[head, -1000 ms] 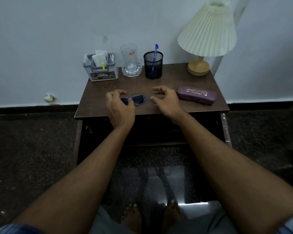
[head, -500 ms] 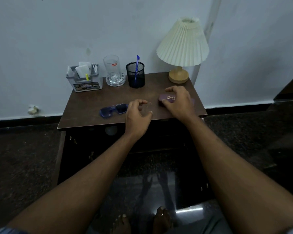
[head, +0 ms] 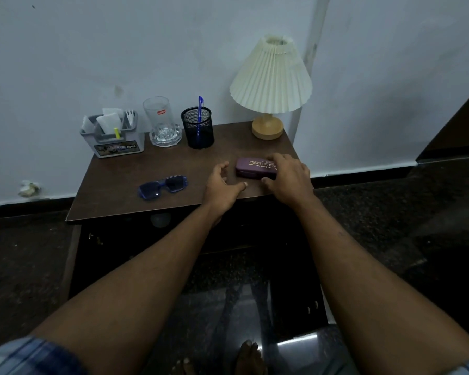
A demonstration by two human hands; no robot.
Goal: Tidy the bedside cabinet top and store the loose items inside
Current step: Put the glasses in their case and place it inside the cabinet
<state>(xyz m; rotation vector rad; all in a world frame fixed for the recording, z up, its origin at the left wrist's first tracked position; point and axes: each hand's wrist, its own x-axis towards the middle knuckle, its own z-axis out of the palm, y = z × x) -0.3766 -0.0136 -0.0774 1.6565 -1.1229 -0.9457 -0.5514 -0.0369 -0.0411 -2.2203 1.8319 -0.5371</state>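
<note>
Case (head: 253,169) in R hand (head: 289,180) grip

Purple case (head: 255,169) gripped by right hand (head: 290,180) at front right of cabinet top (head: 136,169): fingers laid over far edge, thumb set against near side. Left hand (head: 222,189) seen just left of case, fingers loosely curled, nothing held. Blue sunglasses (head: 163,186) laid further left, apart from both hands. Ranged along back edge, left to right: grey organizer (head: 111,133), glass (head: 160,117) on clear dish (head: 165,138), mesh cup (head: 198,128) with blue pen (head: 200,109), lamp (head: 270,82).
</note>
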